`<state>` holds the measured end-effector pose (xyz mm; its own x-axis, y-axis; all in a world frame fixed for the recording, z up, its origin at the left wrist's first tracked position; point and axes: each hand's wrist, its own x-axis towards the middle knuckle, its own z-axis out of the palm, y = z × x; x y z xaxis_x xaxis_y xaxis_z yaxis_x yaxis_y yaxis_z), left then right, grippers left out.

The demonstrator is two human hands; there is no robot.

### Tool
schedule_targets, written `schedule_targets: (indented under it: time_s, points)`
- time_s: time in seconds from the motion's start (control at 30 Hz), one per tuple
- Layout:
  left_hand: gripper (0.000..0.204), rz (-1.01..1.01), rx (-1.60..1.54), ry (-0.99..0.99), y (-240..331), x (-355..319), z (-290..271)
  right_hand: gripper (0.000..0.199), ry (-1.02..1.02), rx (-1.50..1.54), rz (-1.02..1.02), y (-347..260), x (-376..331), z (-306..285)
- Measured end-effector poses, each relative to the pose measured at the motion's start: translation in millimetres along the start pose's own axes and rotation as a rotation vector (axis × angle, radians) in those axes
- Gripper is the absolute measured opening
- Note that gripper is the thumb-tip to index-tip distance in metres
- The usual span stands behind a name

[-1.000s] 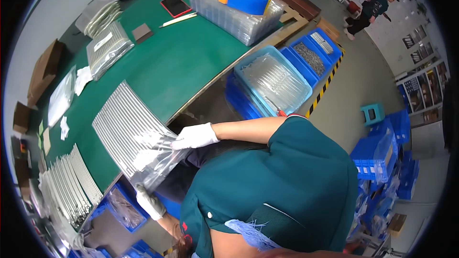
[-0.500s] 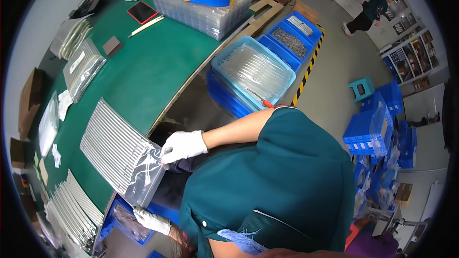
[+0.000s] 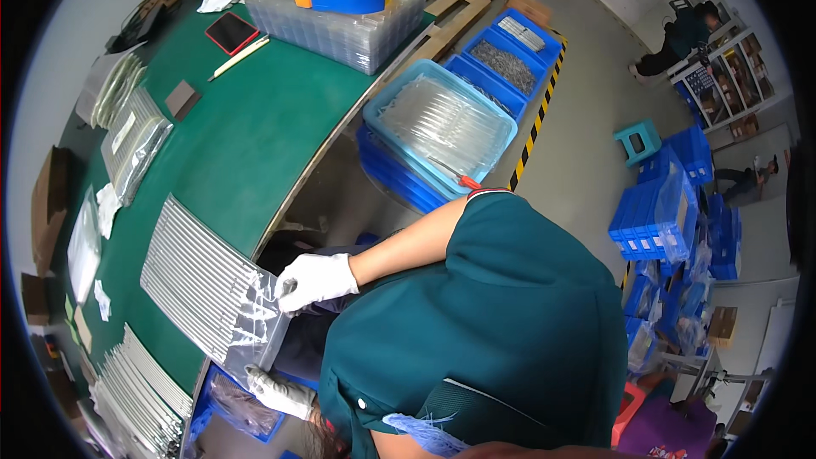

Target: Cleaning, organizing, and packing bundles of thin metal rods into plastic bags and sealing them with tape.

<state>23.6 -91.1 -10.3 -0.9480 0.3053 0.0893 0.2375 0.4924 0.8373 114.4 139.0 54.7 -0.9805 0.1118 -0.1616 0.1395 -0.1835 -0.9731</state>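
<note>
Bag of slim grey rods (image 3: 200,285) lies on the tabletop (image 3: 255,136), its clear end projecting past the near edge. We find the right grip (image 3: 316,280), white-gloved, pinched closed on that end's right-hand corner, with the rods beyond it. We note the left grip (image 3: 282,393) at the left-hand corner; we cannot tell whether it clamps the bag.

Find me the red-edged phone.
In the head view's upper left, the red-edged phone lies on the green tabletop, beside a pen-like stick, left of the clear box.
</note>
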Motion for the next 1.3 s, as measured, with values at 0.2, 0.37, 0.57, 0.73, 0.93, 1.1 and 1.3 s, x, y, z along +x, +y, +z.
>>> schedule_targets:
  time_s: [0.2, 0.37, 0.57, 0.73, 0.93, 1.1, 1.3]
  points:
    - [0.035, 0.030, 0.035, 0.045, 5.3, -1.2, 2.8, 0.034, -0.157, 0.233, 0.261, 14.7, -2.5, 1.7]
    - [0.031, 0.066, 0.101, 0.141, 15.5, -24.7, -21.0, 0.028, -0.265, 0.201, 0.195, 5.1, 7.1, 13.7]
    - [0.022, -0.231, -0.207, 0.181, 73.1, -20.8, -7.6, 0.024, -0.151, 0.019, 0.125, 0.8, 5.4, 13.9]
    - [0.021, -0.417, -0.613, 0.249, 63.0, -25.7, 2.5, 0.026, -0.193, -0.033, 0.116, -1.1, 5.7, 16.8]
    - [0.014, -0.292, -0.393, -0.008, 81.1, -14.7, 9.2, 0.028, -0.145, -0.098, 0.150, 14.5, 13.0, 22.4]
    - [0.015, -0.284, -0.568, 0.047, 79.3, -18.0, 11.3, 0.030, -0.270, -0.174, 0.183, 6.6, 9.8, 13.2]
    - [0.020, -0.346, -0.520, -0.024, 71.3, -20.4, 11.5, 0.035, -0.650, -0.703, 0.335, -46.2, 0.8, -26.6]
